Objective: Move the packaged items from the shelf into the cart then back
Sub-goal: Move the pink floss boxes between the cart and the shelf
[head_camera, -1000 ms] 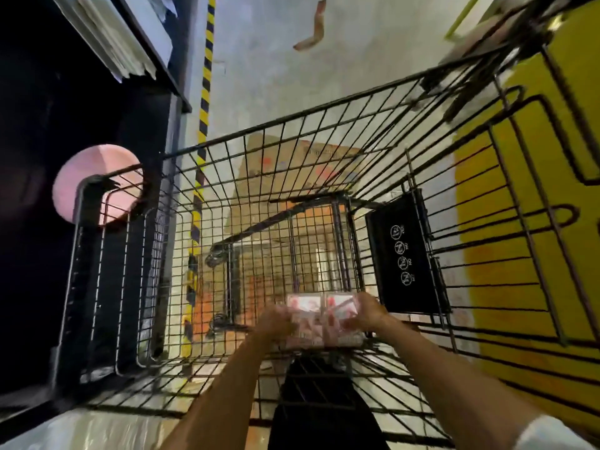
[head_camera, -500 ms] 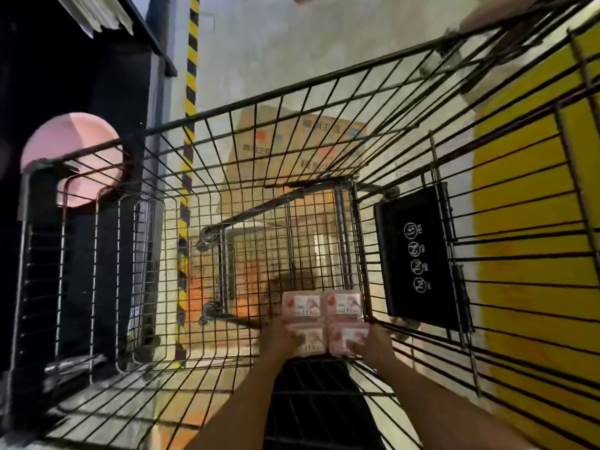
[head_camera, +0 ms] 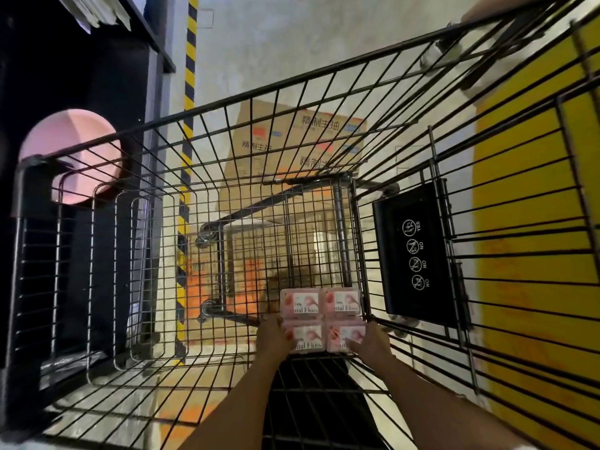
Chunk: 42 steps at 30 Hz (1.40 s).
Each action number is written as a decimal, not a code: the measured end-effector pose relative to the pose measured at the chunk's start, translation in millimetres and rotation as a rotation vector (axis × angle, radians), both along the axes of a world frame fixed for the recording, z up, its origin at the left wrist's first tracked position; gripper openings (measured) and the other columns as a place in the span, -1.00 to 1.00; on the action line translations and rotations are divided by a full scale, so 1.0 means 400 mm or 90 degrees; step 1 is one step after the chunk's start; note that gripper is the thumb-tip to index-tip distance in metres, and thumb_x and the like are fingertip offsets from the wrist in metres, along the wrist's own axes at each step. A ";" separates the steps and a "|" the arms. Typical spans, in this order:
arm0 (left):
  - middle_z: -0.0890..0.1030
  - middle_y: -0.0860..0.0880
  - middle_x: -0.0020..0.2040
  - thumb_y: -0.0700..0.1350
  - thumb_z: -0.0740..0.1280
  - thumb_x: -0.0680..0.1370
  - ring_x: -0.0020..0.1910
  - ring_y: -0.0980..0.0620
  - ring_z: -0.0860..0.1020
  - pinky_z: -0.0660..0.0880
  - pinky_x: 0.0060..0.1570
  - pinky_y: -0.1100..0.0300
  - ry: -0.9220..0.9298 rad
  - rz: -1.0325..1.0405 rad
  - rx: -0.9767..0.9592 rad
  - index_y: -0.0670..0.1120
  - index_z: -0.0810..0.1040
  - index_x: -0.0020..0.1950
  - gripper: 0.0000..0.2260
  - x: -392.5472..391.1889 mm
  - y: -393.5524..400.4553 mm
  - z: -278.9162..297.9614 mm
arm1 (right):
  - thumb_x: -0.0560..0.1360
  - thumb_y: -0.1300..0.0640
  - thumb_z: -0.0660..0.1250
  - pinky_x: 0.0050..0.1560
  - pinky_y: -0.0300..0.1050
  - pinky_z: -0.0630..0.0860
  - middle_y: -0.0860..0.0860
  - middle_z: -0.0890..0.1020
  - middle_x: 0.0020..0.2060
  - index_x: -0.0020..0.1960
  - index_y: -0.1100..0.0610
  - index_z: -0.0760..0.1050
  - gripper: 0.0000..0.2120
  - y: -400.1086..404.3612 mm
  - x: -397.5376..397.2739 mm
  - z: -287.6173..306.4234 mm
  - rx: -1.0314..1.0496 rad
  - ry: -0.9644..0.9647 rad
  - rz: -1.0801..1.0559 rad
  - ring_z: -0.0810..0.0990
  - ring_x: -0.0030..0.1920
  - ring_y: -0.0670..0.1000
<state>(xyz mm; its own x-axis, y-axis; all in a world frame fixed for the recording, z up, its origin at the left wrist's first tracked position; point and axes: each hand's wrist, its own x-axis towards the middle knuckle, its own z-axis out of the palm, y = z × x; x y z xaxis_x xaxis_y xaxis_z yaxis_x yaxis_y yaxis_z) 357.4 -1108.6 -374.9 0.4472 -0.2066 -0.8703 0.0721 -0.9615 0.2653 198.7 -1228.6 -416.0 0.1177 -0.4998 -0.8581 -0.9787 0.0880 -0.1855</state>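
We are gripping pink dental floss packs (head_camera: 321,319) with left hand (head_camera: 274,336) and right hand (head_camera: 370,341), at the cart's (head_camera: 227,107) six o'clock.

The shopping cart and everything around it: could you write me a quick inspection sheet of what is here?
Surface: wire cart floor, seen from above.
Job's things: four pink dental floss packs in a two-by-two block, near the cart's right rear corner.
Clutter: black sign panel on the right wall.
Grips: left hand and right hand flank the near packs; contact unclear.
Cables: nothing seen.
Surroundings: cardboard box beyond the cart, striped floor tape, dark shelf left, pink round object, yellow surface right.
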 end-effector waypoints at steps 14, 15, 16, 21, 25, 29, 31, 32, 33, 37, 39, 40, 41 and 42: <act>0.53 -0.08 -0.02 -0.18 0.31 0.57 -0.16 0.03 0.53 0.55 -0.23 0.18 -0.076 0.041 -0.089 -0.16 0.42 0.07 -0.87 0.108 -0.030 0.160 | 0.60 0.19 0.19 -0.41 -0.23 0.42 0.04 0.59 -0.21 0.02 0.24 0.51 -0.85 -0.056 0.155 0.228 -0.023 -0.036 0.084 0.56 -0.29 -0.02; 0.52 -0.06 -0.06 -0.17 0.28 0.58 -0.19 0.07 0.51 0.49 -0.31 0.28 -0.108 0.034 -0.105 -0.18 0.44 0.12 -0.85 0.115 -0.032 0.191 | 0.61 0.19 0.19 -0.46 -0.27 0.43 0.01 0.54 -0.27 0.02 0.24 0.48 -0.86 -0.057 0.181 0.260 -0.010 -0.085 0.104 0.53 -0.35 -0.06; 0.51 -0.02 -0.10 -0.17 0.26 0.60 -0.24 0.11 0.49 0.42 -0.37 0.36 -0.144 0.024 -0.123 -0.19 0.46 0.17 -0.83 0.123 -0.033 0.226 | 0.61 0.19 0.19 -0.45 -0.29 0.47 0.00 0.52 -0.26 0.07 0.24 0.45 -0.87 -0.055 0.210 0.294 -0.010 -0.129 0.133 0.54 -0.34 -0.07; 0.49 0.15 -0.18 -0.14 0.24 0.62 -0.36 0.16 0.46 0.45 -0.32 0.45 -0.349 0.093 -0.240 -0.16 0.47 0.27 -0.76 0.126 0.026 0.451 | 0.60 0.13 0.21 -0.13 -0.32 0.51 0.07 0.58 0.01 0.27 0.21 0.40 -0.72 -0.013 0.339 0.491 -0.068 -0.375 0.282 0.50 -0.16 -0.07; 0.56 0.00 0.15 -0.10 0.25 0.61 0.10 0.07 0.52 0.40 0.12 0.30 -0.513 0.216 -0.292 -0.16 0.48 0.29 -0.72 0.054 0.157 0.609 | 0.61 0.10 0.21 0.08 -0.34 0.42 0.03 0.58 0.09 0.35 0.19 0.39 -0.66 0.078 0.355 0.678 -0.084 -0.541 0.349 0.56 0.05 0.00; 0.58 -0.04 0.17 -0.05 0.26 0.60 0.09 0.00 0.55 0.45 0.11 0.19 -0.671 0.353 -0.287 -0.11 0.50 0.28 -0.72 -0.060 0.308 0.738 | 0.60 0.07 0.21 0.07 -0.38 0.33 -0.01 0.54 0.19 0.33 0.14 0.42 -0.67 0.202 0.311 0.811 -0.068 -0.651 0.433 0.47 0.12 -0.13; 0.56 -0.01 0.19 -0.04 0.24 0.61 0.09 0.03 0.54 0.48 0.10 0.28 -0.711 0.422 -0.286 -0.08 0.49 0.30 -0.71 -0.122 0.381 0.791 | 0.60 0.04 0.22 0.15 -0.31 0.39 -0.05 0.52 0.23 0.34 0.10 0.42 -0.67 0.267 0.275 0.856 -0.055 -0.712 0.477 0.46 0.16 -0.15; 0.54 0.03 0.22 -0.04 0.23 0.61 0.13 0.10 0.49 0.39 0.07 0.47 -0.728 0.450 -0.279 -0.08 0.48 0.31 -0.71 -0.155 0.417 0.818 | 0.60 0.03 0.23 0.23 -0.21 0.42 -0.05 0.52 0.24 0.33 0.08 0.43 -0.67 0.299 0.256 0.877 -0.044 -0.748 0.495 0.46 0.20 -0.13; 0.50 0.07 0.25 -0.04 0.21 0.62 0.17 0.18 0.44 0.29 0.04 0.58 -0.744 0.473 -0.269 -0.07 0.46 0.33 -0.70 -0.190 0.449 0.848 | 0.60 0.03 0.23 0.28 -0.14 0.40 -0.06 0.51 0.24 0.33 0.07 0.43 -0.67 0.329 0.236 0.896 -0.024 -0.779 0.508 0.45 0.23 -0.12; 0.38 0.18 0.34 0.08 0.16 0.62 0.30 0.31 0.28 0.15 0.23 0.51 -0.808 0.553 -0.221 0.00 0.38 0.41 -0.62 -0.337 0.579 0.921 | 0.58 -0.08 0.19 0.31 -0.31 0.28 -0.26 0.44 0.23 0.38 -0.01 0.38 -0.61 0.445 0.153 0.974 0.069 -0.856 0.592 0.36 0.30 -0.26; 0.35 0.18 0.42 0.16 0.10 0.59 0.39 0.29 0.25 0.16 0.40 0.32 -0.830 0.580 -0.201 0.03 0.36 0.44 -0.54 -0.412 0.647 0.927 | 0.55 -0.10 0.16 0.32 -0.35 0.25 -0.35 0.42 0.21 0.39 -0.01 0.38 -0.56 0.504 0.123 0.996 0.103 -0.887 0.640 0.33 0.32 -0.28; 0.34 0.17 0.44 0.18 0.07 0.58 0.43 0.26 0.23 0.18 0.44 0.20 -0.832 0.595 -0.186 0.04 0.34 0.45 -0.52 -0.451 0.681 0.924 | 0.55 -0.12 0.14 0.31 -0.38 0.24 -0.35 0.42 0.22 0.38 -0.02 0.38 -0.56 0.536 0.111 1.003 0.116 -0.899 0.667 0.33 0.33 -0.27; 0.33 0.17 0.45 0.20 0.06 0.58 0.44 0.24 0.22 0.19 0.46 0.11 -0.831 0.615 -0.169 0.06 0.33 0.46 -0.51 -0.490 0.716 0.921 | 0.55 -0.16 0.12 0.28 -0.44 0.22 -0.33 0.42 0.25 0.38 -0.04 0.37 -0.55 0.568 0.100 1.009 0.125 -0.909 0.696 0.34 0.34 -0.26; 0.32 0.18 0.45 0.21 0.05 0.59 0.45 0.24 0.22 0.20 0.46 0.07 -0.830 0.640 -0.154 0.07 0.32 0.46 -0.52 -0.528 0.755 0.916 | 0.54 -0.20 0.09 0.24 -0.51 0.21 -0.29 0.42 0.28 0.38 -0.05 0.37 -0.53 0.604 0.088 1.015 0.137 -0.915 0.720 0.33 0.35 -0.27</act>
<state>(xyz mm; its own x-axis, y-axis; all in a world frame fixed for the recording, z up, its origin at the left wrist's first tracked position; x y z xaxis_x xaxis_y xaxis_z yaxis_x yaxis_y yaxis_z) 146.3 -806.7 -8.4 0.8293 0.5300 0.1769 0.2210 -0.6020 0.7673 233.7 -986.9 -9.9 0.8911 0.4220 0.1666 0.3060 -0.2880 -0.9074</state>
